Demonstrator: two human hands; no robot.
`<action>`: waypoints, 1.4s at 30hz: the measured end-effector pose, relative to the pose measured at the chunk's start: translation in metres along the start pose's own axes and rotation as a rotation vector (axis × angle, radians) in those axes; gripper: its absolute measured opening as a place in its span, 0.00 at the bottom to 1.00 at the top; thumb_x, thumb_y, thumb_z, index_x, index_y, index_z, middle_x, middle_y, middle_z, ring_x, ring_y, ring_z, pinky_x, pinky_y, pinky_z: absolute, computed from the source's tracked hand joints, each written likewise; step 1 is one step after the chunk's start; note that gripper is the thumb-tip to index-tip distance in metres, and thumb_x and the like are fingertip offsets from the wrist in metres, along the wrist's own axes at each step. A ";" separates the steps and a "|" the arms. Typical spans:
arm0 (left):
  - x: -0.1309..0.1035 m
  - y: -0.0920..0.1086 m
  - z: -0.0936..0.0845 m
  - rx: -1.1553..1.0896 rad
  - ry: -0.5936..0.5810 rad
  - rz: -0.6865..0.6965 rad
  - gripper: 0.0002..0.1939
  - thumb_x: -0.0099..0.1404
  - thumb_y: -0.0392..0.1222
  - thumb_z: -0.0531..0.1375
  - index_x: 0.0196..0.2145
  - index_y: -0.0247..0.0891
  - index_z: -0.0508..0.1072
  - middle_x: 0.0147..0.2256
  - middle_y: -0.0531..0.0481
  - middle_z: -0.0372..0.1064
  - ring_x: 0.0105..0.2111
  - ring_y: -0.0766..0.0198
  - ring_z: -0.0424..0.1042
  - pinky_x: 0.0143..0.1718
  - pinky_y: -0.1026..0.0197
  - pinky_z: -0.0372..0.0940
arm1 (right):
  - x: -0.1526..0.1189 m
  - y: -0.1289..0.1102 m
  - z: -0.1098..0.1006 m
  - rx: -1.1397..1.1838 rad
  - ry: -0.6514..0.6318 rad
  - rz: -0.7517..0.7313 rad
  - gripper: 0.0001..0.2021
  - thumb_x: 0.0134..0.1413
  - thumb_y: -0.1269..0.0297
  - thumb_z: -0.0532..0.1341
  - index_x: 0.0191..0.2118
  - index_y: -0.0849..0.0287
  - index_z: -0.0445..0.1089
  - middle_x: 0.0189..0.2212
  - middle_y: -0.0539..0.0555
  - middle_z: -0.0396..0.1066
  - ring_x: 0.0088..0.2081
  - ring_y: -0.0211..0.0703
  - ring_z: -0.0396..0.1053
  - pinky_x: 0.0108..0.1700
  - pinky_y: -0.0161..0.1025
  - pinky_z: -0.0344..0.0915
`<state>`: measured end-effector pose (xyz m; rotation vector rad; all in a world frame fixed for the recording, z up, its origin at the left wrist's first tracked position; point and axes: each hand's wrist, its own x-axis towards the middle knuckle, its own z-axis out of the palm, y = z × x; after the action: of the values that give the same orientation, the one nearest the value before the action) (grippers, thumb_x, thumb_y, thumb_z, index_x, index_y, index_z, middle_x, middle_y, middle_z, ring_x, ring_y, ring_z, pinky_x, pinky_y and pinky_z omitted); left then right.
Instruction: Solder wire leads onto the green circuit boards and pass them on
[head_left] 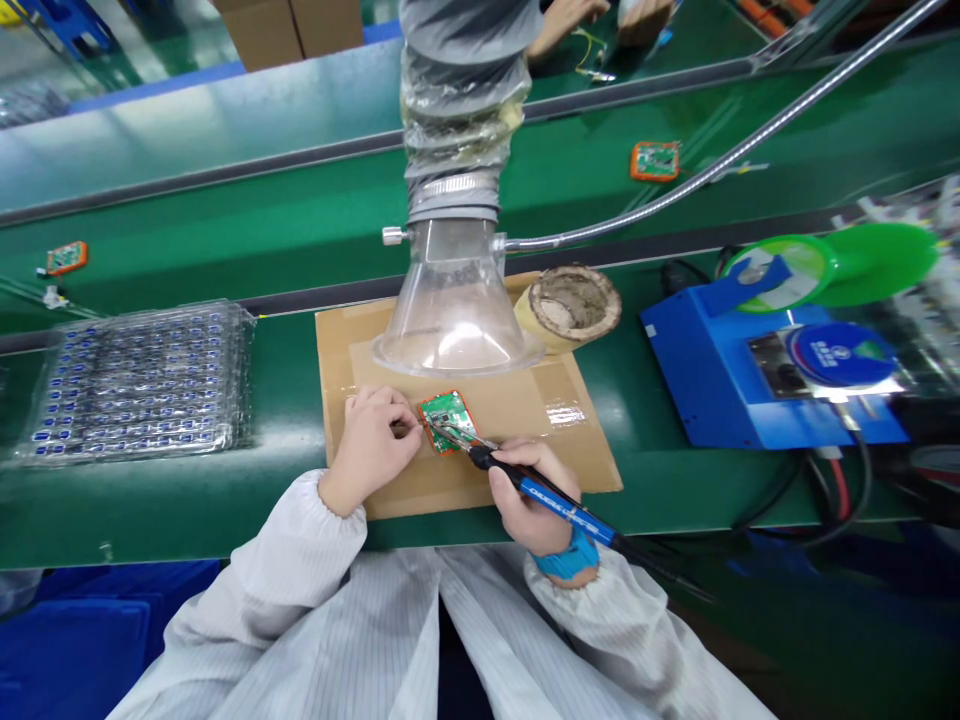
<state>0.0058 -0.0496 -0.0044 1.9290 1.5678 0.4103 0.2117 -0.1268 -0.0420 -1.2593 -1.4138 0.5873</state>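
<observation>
A green circuit board [444, 418] with an orange edge lies on a cardboard sheet [420, 490]. My right hand [534, 495] is wrapped round a blue and black soldering iron [559, 500], whose tip points left and reaches the board's surface. At the board's left edge, my left hand [379, 440] is closed, thumb and forefinger pinched together. Whatever they grip there is too small or hidden to make out. Over the board's far side hangs a clear fume extraction hood [459, 310].
A blue soldering machine [705, 370] with a green reel stands at right. Stacked plastic trays [142, 385] sit at left. Behind the hood is a dirty round cup [574, 305]. Orange-cased boards [655, 161] lie on the green belt. Another person's hand [562, 25] shows at the top.
</observation>
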 end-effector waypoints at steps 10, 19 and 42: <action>0.000 0.001 0.000 0.001 -0.009 -0.001 0.09 0.62 0.34 0.64 0.24 0.40 0.74 0.37 0.52 0.75 0.44 0.56 0.68 0.50 0.48 0.57 | 0.000 0.000 0.000 0.019 -0.004 0.003 0.02 0.59 0.64 0.65 0.36 0.53 0.72 0.29 0.52 0.74 0.31 0.45 0.75 0.33 0.42 0.73; 0.000 -0.002 0.000 0.012 -0.001 0.020 0.09 0.62 0.34 0.64 0.24 0.40 0.74 0.37 0.52 0.75 0.44 0.56 0.68 0.50 0.48 0.57 | -0.010 0.010 -0.004 0.077 0.072 0.074 0.04 0.60 0.63 0.66 0.40 0.53 0.73 0.34 0.54 0.73 0.35 0.47 0.75 0.36 0.43 0.73; -0.007 -0.017 -0.001 -0.011 0.000 0.232 0.06 0.61 0.33 0.61 0.27 0.40 0.72 0.40 0.45 0.71 0.45 0.53 0.67 0.51 0.49 0.65 | 0.080 0.037 -0.028 0.429 0.594 0.335 0.25 0.58 0.45 0.65 0.56 0.52 0.70 0.34 0.48 0.70 0.31 0.36 0.71 0.30 0.33 0.68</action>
<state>-0.0097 -0.0546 -0.0133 2.1103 1.3422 0.5137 0.2642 -0.0508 -0.0349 -1.1893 -0.5518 0.6310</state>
